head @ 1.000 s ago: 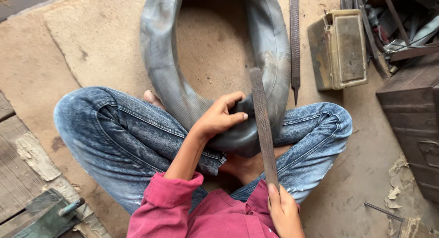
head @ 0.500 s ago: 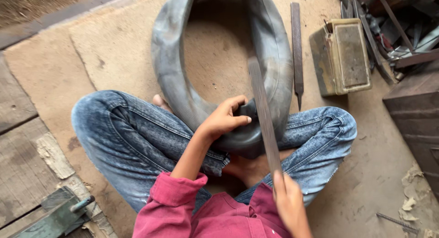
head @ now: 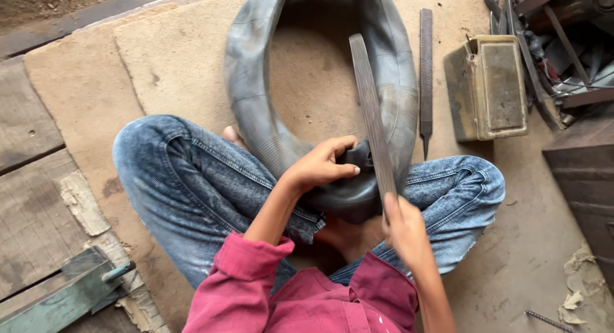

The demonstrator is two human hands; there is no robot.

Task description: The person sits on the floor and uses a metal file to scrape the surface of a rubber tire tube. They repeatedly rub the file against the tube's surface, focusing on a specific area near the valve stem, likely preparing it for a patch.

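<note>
Left hand (head: 322, 167) pinches the tube (head: 256, 116) at centre frame; right hand (head: 403, 225) grips a long file (head: 369, 109) laid across it.

Soft, even daylight, faint shadows, no glare; sharp throughout, with slight wide-angle stretching at edges.

Grey-black inner tube (head: 256, 109) (grey file (head: 371, 116))

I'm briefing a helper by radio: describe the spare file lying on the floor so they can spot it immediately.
Start at the big black inner tube looped on the floor before the seated person. Just off its right side, between it and the dented olive metal box, lies the spare file. Unlike the file in the right hand, it lies flat, untouched.
</note>
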